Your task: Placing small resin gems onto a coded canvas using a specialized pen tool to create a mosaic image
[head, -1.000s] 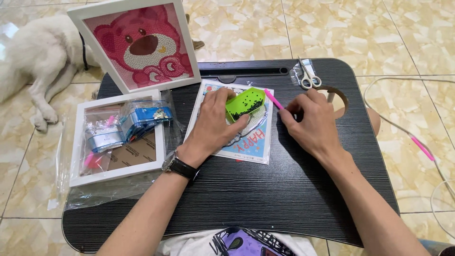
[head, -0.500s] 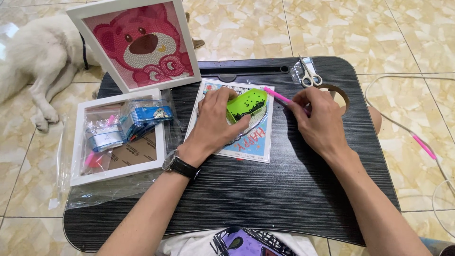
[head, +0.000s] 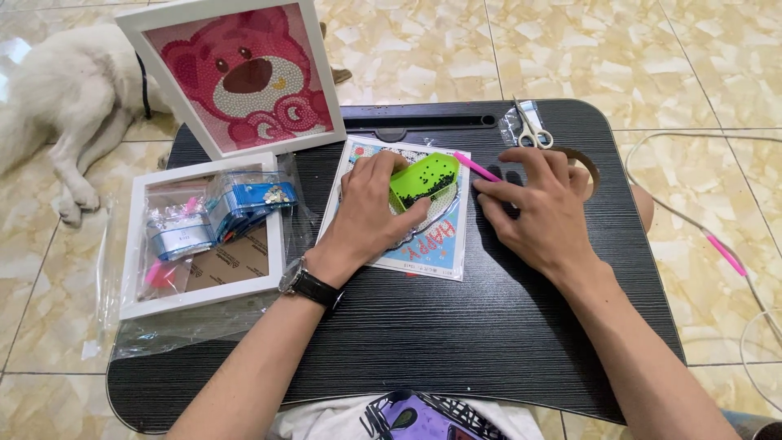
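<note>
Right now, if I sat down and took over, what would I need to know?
Left hand: resting on the square diamond-painting canvas, thumb and fingers steadying the bright green plastic bead tray, which holds small dark beads.
Right hand: pinching the thin pink applicator pen, its tip pointing toward the tray.
Both lie on the black wood-grain lap table. The white frame holding bead packets sits to the left; small scissors lie at the far edge.
Done: the framed pink bear picture looks complete.
Left: the canvas under the hands is mostly hidden, so its progress cannot be told.
</note>
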